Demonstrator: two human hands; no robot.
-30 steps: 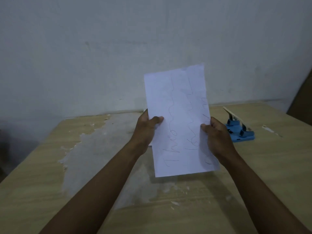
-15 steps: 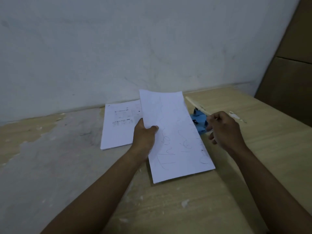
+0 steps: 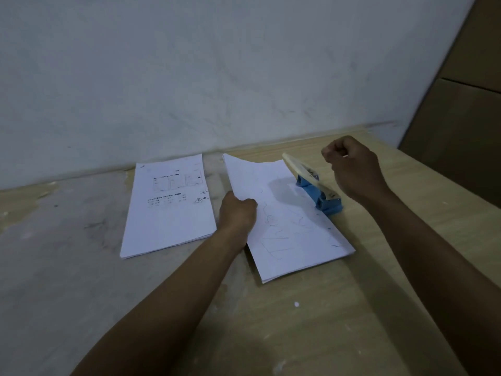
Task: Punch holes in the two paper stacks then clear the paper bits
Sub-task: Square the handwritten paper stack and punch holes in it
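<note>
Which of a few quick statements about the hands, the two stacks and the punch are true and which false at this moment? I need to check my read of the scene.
1. The left hand grips the handwritten stack at its left edge. True.
2. The printed stack sits at the hole punch. False: it lies flat on the table to the left, apart from the punch; the handwritten stack is the one alongside it.
3. The punch's lever is raised. True.
4. The right hand holds a sheet of paper. False: it is curled in a fist beside the lever, with no sheet in it.
</note>
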